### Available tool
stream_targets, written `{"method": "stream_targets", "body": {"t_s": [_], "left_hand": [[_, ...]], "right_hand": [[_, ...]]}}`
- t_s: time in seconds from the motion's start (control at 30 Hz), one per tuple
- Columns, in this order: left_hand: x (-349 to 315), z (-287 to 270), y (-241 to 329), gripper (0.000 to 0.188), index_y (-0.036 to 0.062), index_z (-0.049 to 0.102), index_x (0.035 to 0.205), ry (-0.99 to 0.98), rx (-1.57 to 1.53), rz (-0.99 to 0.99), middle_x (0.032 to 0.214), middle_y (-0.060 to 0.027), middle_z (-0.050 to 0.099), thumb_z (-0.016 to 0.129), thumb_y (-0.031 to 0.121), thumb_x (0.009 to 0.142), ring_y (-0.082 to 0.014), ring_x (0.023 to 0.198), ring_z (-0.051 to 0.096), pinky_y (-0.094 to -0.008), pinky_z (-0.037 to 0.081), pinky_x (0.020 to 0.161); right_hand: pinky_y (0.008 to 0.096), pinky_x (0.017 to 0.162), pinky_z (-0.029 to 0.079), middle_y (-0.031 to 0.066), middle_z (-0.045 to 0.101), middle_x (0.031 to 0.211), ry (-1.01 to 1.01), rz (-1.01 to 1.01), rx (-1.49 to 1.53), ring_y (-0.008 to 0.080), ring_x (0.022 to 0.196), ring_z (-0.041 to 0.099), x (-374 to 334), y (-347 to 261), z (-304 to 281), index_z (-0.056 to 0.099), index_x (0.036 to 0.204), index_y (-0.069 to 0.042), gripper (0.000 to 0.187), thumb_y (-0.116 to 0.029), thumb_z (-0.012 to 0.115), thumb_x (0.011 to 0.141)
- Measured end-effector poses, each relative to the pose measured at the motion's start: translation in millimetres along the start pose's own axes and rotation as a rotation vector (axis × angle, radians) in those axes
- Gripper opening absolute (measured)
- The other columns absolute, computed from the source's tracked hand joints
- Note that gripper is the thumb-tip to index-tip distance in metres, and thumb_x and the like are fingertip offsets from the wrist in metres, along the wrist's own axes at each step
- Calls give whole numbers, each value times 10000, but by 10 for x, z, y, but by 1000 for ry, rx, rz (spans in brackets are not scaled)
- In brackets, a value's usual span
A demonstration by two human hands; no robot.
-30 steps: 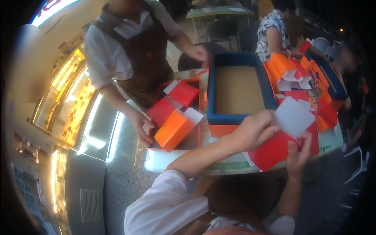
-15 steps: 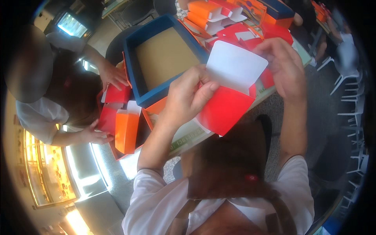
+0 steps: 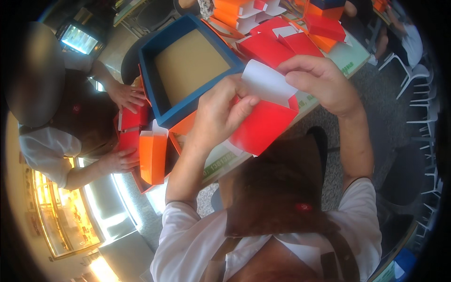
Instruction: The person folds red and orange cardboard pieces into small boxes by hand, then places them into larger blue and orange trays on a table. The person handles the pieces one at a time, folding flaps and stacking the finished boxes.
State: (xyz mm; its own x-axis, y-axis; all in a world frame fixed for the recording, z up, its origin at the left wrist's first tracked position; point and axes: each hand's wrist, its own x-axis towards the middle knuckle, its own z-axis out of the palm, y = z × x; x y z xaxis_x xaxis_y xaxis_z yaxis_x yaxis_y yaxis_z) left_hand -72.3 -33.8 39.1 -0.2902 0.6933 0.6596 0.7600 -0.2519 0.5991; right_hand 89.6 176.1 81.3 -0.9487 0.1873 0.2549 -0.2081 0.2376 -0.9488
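A red folding carton (image 3: pixel 268 123) with a white-lined flap (image 3: pixel 268 82) is in front of me, above the table's near edge. My left hand (image 3: pixel 218 113) grips its left side, the thumb lying over the flap's base. At the flap's right edge, my right hand (image 3: pixel 324 84) has its fingers bent, with thumb and forefinger closed on the corner. The flap leans inward over the carton. The carton's underside and the tips of my left fingers are hidden.
A large blue-rimmed box (image 3: pixel 162 115) stands beyond my left hand. Red cartons (image 3: pixel 268 44) and orange cartons (image 3: pixel 235 11) pile up at the far side. To my left, a co-worker's hands (image 3: pixel 127 96) rest on red cartons beside an upright orange carton (image 3: pixel 152 160).
The white flap has tipped down toward the carton. My right hand has moved lower with it, its thumb and forefinger closing at the corner. The co-worker's lower hand has shifted onto a red carton.
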Motion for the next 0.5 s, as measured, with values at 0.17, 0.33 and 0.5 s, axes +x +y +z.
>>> {"method": "stream_targets", "body": {"t_s": [0.17, 0.33, 0.5], "left_hand": [[-13, 30, 30, 263, 36, 614, 885, -4, 10, 25, 948, -132, 664, 811, 209, 912, -280, 819, 646, -356, 520, 721], [-3, 27, 45, 251, 39, 619, 882, -14, 3, 37, 957, -133, 663, 825, 182, 891, -282, 816, 648, -352, 518, 723], [49, 22, 94, 246, 40, 621, 877, -39, 9, 71, 939, -131, 669, 835, 161, 873, -279, 815, 658, -355, 522, 717]], "right_hand": [[244, 797, 514, 8, 687, 946, 79, 1, -6, 63, 892, 624, -12, 39, 97, 696, 1064, 5, 156, -141, 658, 1022], [237, 742, 490, -11, 668, 886, 123, -38, -113, 47, 835, 593, 0, 58, 118, 687, 1018, -6, 135, -137, 656, 1027], [252, 674, 464, -24, 618, 790, 102, -44, -194, 46, 758, 561, 26, -16, 163, 673, 939, -4, 192, -173, 670, 1029]]}}
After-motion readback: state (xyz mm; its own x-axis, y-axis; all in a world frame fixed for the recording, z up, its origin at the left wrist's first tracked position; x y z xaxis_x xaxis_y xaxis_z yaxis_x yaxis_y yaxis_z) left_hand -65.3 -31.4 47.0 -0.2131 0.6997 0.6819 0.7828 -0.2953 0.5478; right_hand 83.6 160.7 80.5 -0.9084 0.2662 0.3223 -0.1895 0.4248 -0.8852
